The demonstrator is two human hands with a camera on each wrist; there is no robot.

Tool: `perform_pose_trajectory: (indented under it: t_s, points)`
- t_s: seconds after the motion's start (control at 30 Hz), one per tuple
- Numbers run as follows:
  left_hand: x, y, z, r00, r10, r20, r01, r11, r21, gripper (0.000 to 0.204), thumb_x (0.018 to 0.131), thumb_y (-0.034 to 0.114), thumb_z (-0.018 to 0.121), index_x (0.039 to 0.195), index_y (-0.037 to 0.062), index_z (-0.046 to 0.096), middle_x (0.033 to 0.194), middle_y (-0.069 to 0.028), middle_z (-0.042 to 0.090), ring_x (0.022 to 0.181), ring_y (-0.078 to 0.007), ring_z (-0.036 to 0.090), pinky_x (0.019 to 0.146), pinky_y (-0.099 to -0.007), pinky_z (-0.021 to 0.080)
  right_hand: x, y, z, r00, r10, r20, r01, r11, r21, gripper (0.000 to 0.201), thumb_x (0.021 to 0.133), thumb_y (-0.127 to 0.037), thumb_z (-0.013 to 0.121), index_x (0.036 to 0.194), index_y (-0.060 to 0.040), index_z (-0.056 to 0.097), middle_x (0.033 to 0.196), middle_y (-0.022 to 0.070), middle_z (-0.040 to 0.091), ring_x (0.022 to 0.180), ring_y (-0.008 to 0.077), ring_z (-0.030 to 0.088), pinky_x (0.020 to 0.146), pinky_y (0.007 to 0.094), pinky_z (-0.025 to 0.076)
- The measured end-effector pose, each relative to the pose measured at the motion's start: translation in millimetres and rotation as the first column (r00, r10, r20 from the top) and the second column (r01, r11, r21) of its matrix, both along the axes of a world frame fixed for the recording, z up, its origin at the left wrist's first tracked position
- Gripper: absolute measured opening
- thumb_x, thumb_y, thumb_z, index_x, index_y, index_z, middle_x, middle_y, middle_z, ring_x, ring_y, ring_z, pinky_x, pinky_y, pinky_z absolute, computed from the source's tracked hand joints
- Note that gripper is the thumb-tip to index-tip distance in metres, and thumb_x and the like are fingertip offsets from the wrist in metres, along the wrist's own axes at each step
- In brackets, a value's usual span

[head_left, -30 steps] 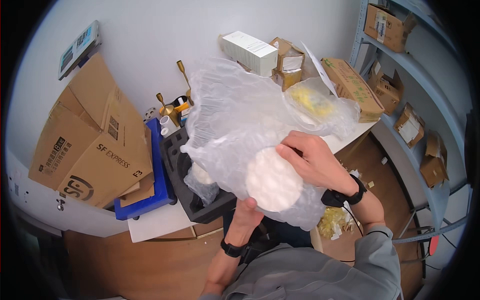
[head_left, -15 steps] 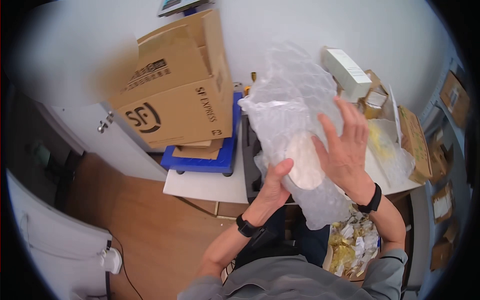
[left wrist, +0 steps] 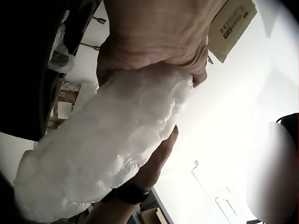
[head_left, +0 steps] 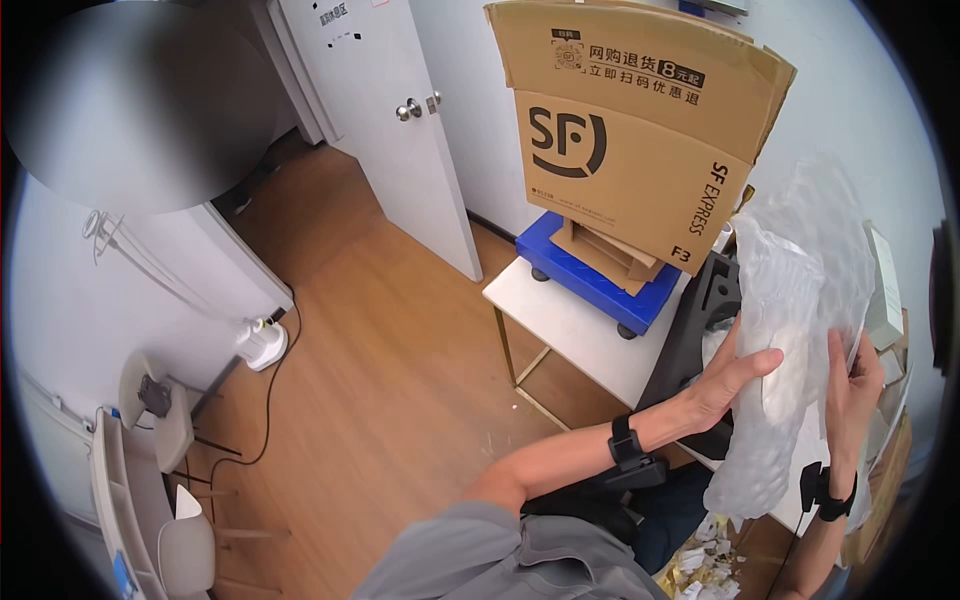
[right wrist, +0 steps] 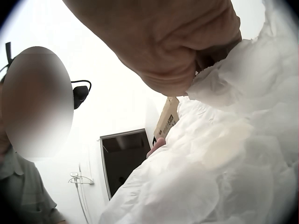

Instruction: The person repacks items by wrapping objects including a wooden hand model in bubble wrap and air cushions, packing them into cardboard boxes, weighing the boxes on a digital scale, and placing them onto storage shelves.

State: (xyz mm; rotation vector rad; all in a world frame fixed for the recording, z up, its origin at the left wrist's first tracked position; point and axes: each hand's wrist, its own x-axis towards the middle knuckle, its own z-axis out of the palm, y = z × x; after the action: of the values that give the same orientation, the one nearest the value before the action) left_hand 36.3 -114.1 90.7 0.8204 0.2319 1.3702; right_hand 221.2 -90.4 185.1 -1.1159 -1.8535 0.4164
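My left hand (head_left: 722,388) holds a bundle of clear bubble wrap (head_left: 770,465) from the left, its thumb lying across a white round piece (head_left: 786,375) inside the wrap. On the other side my right hand (head_left: 853,390) grips the loose edge of the wrap, fingers pointing up. A wide sheet of wrap rises above both hands. In the left wrist view the bundle (left wrist: 98,144) looks like a thick padded roll under the palm. The right wrist view shows layers of wrap (right wrist: 187,172) beneath that hand; its fingertips are hidden.
Just left of the bundle, a black foam tray (head_left: 683,345) lies on the white table (head_left: 565,325). A large SF Express carton (head_left: 640,130) stands on a blue platform scale (head_left: 655,312). Paper scraps (head_left: 700,570) fill a container below. Chairs (head_left: 185,545) and a door (head_left: 400,120) are at the left.
The head view has swung left, so the bundle now sits at the right. The wrap has turned edge-on, and my right hand has gone from spread fingers to gripping the wrap's edge.
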Motion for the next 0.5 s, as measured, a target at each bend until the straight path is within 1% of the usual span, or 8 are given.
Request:
perform_pose_trajectory:
  t_s: [0.13, 0.17, 0.27, 0.3, 0.33, 0.4, 0.43, 0.5]
  points:
    - [4.0, 3.9, -3.7, 0.999, 0.044, 0.016, -0.044, 0.999, -0.005, 0.098, 0.085, 0.051, 0.076, 0.157, 0.0065, 0.028, 0.15, -0.0132, 0.045, 0.138, -0.0246, 0.046, 0.111, -0.0425, 0.043, -37.8, -21.2, 1.1, 0.981, 0.18, -0.069, -0.185, 0.98, -0.073, 0.021, 0.101, -0.006, 0.062, 0.118, 0.0064, 0.062, 0.098, 0.0037, 0.068, 0.087, 0.0063, 0.057, 0.072, 0.023, 0.046]
    - [4.1, 6.6, -6.0, 0.995, 0.094, 0.033, -0.093, 0.996, -0.012, 0.091, 0.086, 0.05, 0.075, 0.153, 0.0048, 0.034, 0.144, -0.0125, 0.051, 0.133, -0.0235, 0.051, 0.109, -0.0412, 0.045, -36.9, -24.6, 5.7, 0.986, 0.167, 0.03, -0.159, 0.971, -0.178, 0.022, 0.101, -0.006, 0.061, 0.119, 0.0059, 0.061, 0.096, 0.0029, 0.066, 0.083, 0.0058, 0.056, 0.069, 0.0226, 0.045]
    - [3.0, 9.7, -8.5, 0.997, 0.053, 0.047, -0.047, 0.993, -0.112, 0.067, 0.089, 0.049, 0.072, 0.134, 0.0009, 0.057, 0.12, -0.0092, 0.067, 0.105, -0.02, 0.067, 0.094, -0.037, 0.055, -25.1, -13.4, 3.4, 0.901, 0.387, -0.196, -0.434, 0.8, -0.414, 0.042, 0.102, -0.004, 0.058, 0.142, 0.0039, 0.049, 0.101, 0.0045, 0.065, 0.083, 0.0077, 0.059, 0.07, 0.0247, 0.049]
    - [-5.5, 12.0, -11.3, 1.0, -0.027, -0.011, 0.026, 0.995, -0.099, 0.07, 0.088, 0.051, 0.07, 0.137, 0.0024, 0.054, 0.121, -0.0095, 0.066, 0.107, -0.0202, 0.066, 0.096, -0.0382, 0.054, -25.2, -14.5, 12.4, 0.875, 0.417, -0.244, -0.483, 0.749, -0.453, 0.044, 0.103, -0.005, 0.056, 0.145, 0.0037, 0.047, 0.103, 0.0047, 0.066, 0.085, 0.0105, 0.061, 0.074, 0.0267, 0.051]
    - [-4.3, 16.0, -19.2, 0.998, -0.01, 0.054, 0.018, 0.988, -0.153, 0.071, 0.088, 0.049, 0.073, 0.137, 0.0001, 0.053, 0.121, -0.0111, 0.066, 0.105, -0.0217, 0.068, 0.093, -0.0378, 0.056, -24.8, -14.7, 21.5, 0.87, 0.424, -0.25, -0.491, 0.708, -0.508, 0.048, 0.101, -0.004, 0.057, 0.148, 0.0029, 0.046, 0.102, 0.0041, 0.066, 0.085, 0.011, 0.061, 0.076, 0.027, 0.051]
    - [-12.7, 12.4, -14.0, 0.999, -0.033, 0.042, 0.041, 0.976, -0.216, 0.079, 0.089, 0.049, 0.072, 0.146, 0.0015, 0.046, 0.136, -0.0122, 0.06, 0.126, -0.0248, 0.059, 0.108, -0.0407, 0.048, -18.9, -9.3, 38.9, 0.816, 0.527, 0.239, -0.394, 0.809, -0.437, 0.047, 0.095, -0.002, 0.058, 0.142, -0.0051, 0.058, 0.11, 0.0085, 0.068, 0.09, 0.0189, 0.064, 0.079, 0.0317, 0.052]
    - [-16.7, 13.7, -15.9, 0.998, -0.054, 0.04, 0.063, 0.965, -0.253, 0.082, 0.088, 0.051, 0.071, 0.148, 0.0021, 0.043, 0.142, -0.0133, 0.057, 0.131, -0.0258, 0.056, 0.111, -0.0415, 0.045, -17.3, -6.5, 44.2, 0.846, 0.481, 0.232, -0.356, 0.832, -0.426, 0.047, 0.095, -0.002, 0.058, 0.142, -0.0051, 0.058, 0.11, 0.0085, 0.068, 0.09, 0.0189, 0.064, 0.079, 0.0317, 0.052]
    - [-24.0, 12.3, -18.0, 0.999, -0.041, 0.02, 0.045, 0.961, -0.273, 0.088, 0.086, 0.055, 0.071, 0.15, 0.0013, 0.041, 0.147, -0.0152, 0.054, 0.132, -0.0288, 0.055, 0.112, -0.0431, 0.045, -14.0, -0.7, 47.6, 0.605, 0.348, 0.717, -0.447, 0.893, -0.056, 0.038, 0.092, -0.003, 0.061, 0.13, -0.0071, 0.066, 0.117, 0.0094, 0.066, 0.103, 0.0266, 0.062, 0.089, 0.0364, 0.05]
